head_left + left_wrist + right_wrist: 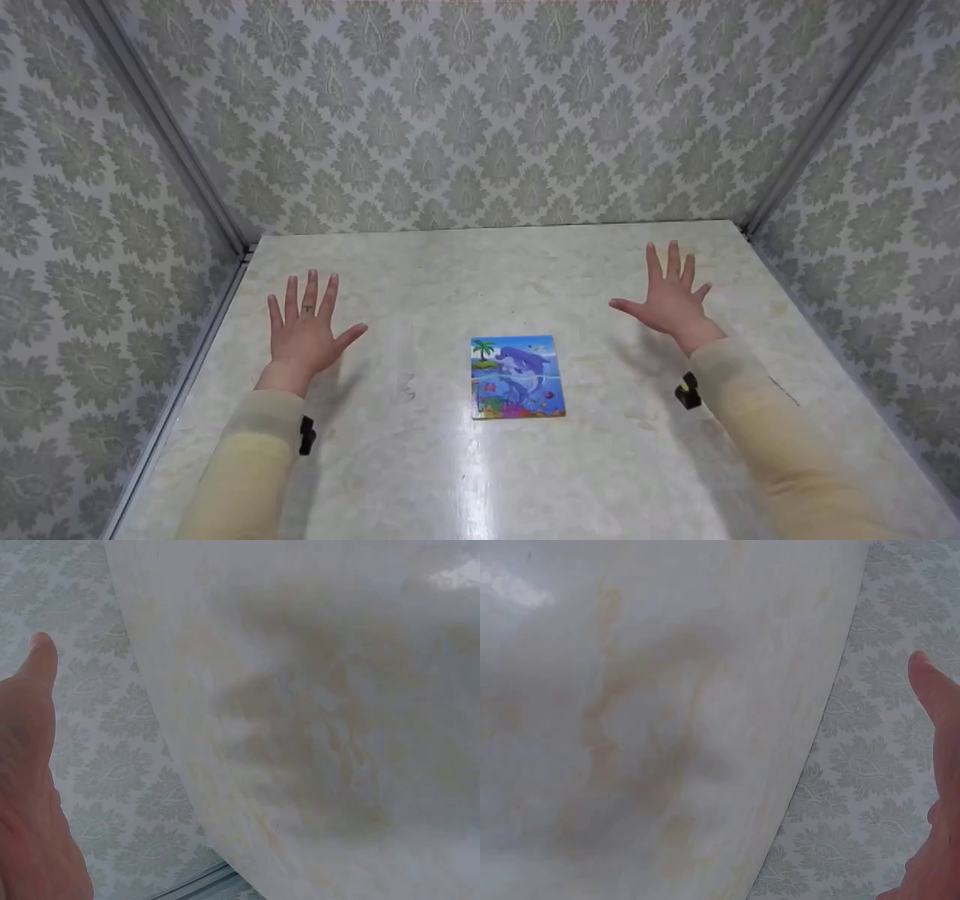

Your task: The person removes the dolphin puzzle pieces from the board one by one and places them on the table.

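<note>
A square picture puzzle (pixel 517 377) with a purple dolphin, a palm tree and blue sea lies flat on the table, near the middle of the head view. Off to its left, my left hand (pixel 306 337) is held over the table with fingers spread and nothing in it. My right hand (pixel 671 300) hovers to the puzzle's right and a little farther back, its fingers also spread and holding nothing. Each wrist view shows part of a hand at its outer edge, the left hand (pixel 26 765) and the right hand (pixel 937 787), with blurred hand shadows on the tabletop.
The pale marbled table (pixel 420 285) carries a glossy light reflection in front of the puzzle. Patterned wall panels (pixel 465 112) enclose it at the back and both sides, joined by grey corner strips. Small black wrist devices (pixel 688 391) show beside the yellow sleeves (pixel 255 457).
</note>
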The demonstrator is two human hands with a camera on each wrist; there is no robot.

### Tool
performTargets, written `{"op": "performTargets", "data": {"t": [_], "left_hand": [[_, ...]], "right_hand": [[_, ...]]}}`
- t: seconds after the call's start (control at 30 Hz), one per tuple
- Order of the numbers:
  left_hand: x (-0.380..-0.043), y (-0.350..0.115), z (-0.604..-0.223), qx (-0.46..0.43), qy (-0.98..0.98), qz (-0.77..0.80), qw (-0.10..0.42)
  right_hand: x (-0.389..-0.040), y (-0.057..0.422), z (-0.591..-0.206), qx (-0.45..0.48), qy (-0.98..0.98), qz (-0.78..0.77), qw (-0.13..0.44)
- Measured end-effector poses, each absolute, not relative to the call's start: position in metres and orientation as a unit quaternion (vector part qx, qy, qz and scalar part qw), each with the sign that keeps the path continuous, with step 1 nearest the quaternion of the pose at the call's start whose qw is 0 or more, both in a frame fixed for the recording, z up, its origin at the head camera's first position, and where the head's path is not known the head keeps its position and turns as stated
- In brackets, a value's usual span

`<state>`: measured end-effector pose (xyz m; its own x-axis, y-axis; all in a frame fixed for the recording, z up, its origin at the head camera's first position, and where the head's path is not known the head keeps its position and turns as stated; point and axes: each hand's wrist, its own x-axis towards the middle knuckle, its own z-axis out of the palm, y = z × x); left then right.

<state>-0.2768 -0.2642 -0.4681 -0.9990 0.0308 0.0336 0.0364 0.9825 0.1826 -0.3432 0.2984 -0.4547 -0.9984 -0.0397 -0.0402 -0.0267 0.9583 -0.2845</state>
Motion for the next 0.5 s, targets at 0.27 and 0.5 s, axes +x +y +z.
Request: {"op": "performTargets", "data": {"t": [0.27, 0.5], "left_hand": [[-0.283, -0.238, -0.476, -0.052, -0.994, -0.098, 0.012], [-0.285, -0.208, -0.49, -0.096, -0.988, -0.12, 0.018]], "right_hand": [[-0.348, 0.268, -0.463, -0.026, 0.987, -0.158, 0.025], [-0.346, 0.235, -0.476, -0.05, 0.98, -0.189, 0.03]]}}
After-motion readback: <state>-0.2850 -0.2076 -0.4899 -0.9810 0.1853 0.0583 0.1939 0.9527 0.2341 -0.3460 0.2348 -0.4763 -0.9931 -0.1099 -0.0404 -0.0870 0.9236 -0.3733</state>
